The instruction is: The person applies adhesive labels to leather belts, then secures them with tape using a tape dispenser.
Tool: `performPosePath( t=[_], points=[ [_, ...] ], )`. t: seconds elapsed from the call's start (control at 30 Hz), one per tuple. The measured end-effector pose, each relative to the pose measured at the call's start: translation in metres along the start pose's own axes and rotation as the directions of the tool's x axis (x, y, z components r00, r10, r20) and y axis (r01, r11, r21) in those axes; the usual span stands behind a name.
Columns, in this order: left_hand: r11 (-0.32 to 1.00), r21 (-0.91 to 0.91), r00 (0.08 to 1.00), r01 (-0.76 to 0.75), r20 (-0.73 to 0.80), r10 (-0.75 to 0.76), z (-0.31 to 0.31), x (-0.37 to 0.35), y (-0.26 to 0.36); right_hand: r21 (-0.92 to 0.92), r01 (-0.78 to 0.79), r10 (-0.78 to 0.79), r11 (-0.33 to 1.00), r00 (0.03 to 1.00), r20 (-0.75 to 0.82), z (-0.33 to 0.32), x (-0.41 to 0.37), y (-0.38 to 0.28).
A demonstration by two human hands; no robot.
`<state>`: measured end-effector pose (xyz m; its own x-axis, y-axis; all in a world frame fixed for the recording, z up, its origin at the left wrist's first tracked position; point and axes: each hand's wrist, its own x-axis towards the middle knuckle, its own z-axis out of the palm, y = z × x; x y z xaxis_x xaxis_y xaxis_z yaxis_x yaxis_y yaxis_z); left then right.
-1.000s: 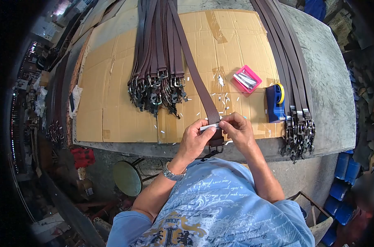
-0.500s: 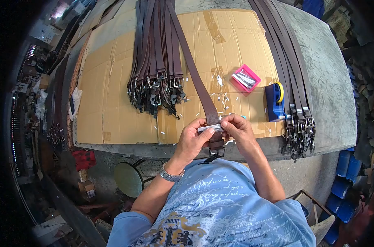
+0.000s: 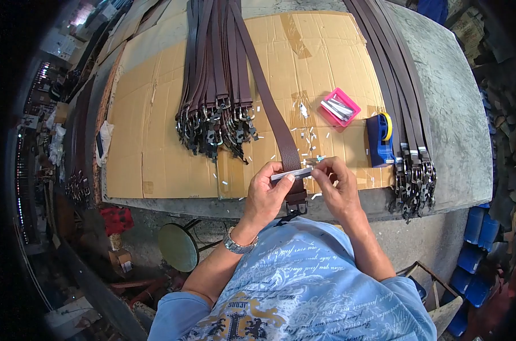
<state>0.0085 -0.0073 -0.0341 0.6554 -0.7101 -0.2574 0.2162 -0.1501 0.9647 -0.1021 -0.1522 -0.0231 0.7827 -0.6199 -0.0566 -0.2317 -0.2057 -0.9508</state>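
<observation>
A dark brown leather belt runs down the cardboard toward me, with its buckle at the table's front edge by my shirt. My left hand grips the belt from the left, its thumb pressing a narrow white-and-dark label strip across the leather. The fingers behind the belt are hidden. On the right, my right hand is closed in a pinch at the strip's right end, thumb and forefinger together. Small white paper bits lie scattered just beyond my hands.
A pink tray of strips and a blue tape dispenser stand to the right. Bundles of belts lie at centre-left and right. Cardboard covers the table. A round stool is below.
My right hand has shifted slightly right and down, from over the strip to its end. The belt's buckle end has turned a little and shows more plainly. The left hand has barely moved.
</observation>
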Motion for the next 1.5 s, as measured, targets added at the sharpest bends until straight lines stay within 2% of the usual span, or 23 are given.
performPosePath(
  t=[0.13,0.2,0.47,0.57,0.87,1.1,1.13,1.2,1.27,1.3,1.47,1.5],
  points=[
    [1.0,-0.009,0.999,-0.01,0.044,0.01,0.006,0.0,0.009,-0.063,0.053,-0.052,0.997,0.998,0.018,0.003,-0.002,-0.002],
    [1.0,0.023,0.999,-0.01,0.051,0.009,0.006,-0.001,0.012,-0.039,0.021,-0.02,0.999,0.999,0.029,0.004,-0.002,-0.001],
    [0.994,0.109,0.998,-0.025,0.064,0.018,0.005,0.0,0.007,0.193,-0.25,0.221,0.949,0.962,0.16,0.003,0.0,0.012],
    [0.995,0.096,0.997,-0.017,0.082,0.01,0.005,0.0,0.011,0.268,-0.289,0.244,0.919,0.951,0.189,0.005,-0.001,0.018],
    [0.999,0.017,0.994,0.03,0.109,-0.032,0.005,0.002,0.01,0.421,-0.324,0.213,0.847,0.933,0.29,0.006,0.001,0.024],
    [0.998,-0.055,0.994,0.044,0.099,-0.039,0.009,0.002,0.013,0.441,-0.31,0.185,0.842,0.934,0.305,0.004,0.001,0.02],
    [0.996,-0.084,0.995,0.039,0.094,-0.032,0.012,0.002,0.016,0.383,-0.303,0.206,0.873,0.939,0.274,0.004,0.0,0.023],
    [0.999,-0.037,0.995,0.033,0.09,-0.03,0.013,0.004,0.005,0.324,-0.294,0.218,0.899,0.943,0.252,0.006,0.0,0.028],
    [0.992,0.119,0.997,-0.032,0.08,0.022,0.011,0.004,0.004,0.285,-0.298,0.222,0.911,0.936,0.272,0.004,0.001,0.03],
    [0.995,0.097,0.995,0.014,0.094,-0.023,0.011,0.005,-0.001,0.293,-0.307,0.233,0.905,0.936,0.262,0.005,0.001,0.032],
    [0.985,0.138,0.994,-0.108,0.043,0.103,0.004,0.008,0.004,0.425,-0.248,0.155,0.87,0.958,0.242,0.014,0.005,0.023],
    [0.987,0.125,0.994,-0.102,0.039,0.098,0.002,0.007,0.006,0.398,-0.247,0.156,0.883,0.956,0.248,0.014,0.006,0.023]
  ],
)
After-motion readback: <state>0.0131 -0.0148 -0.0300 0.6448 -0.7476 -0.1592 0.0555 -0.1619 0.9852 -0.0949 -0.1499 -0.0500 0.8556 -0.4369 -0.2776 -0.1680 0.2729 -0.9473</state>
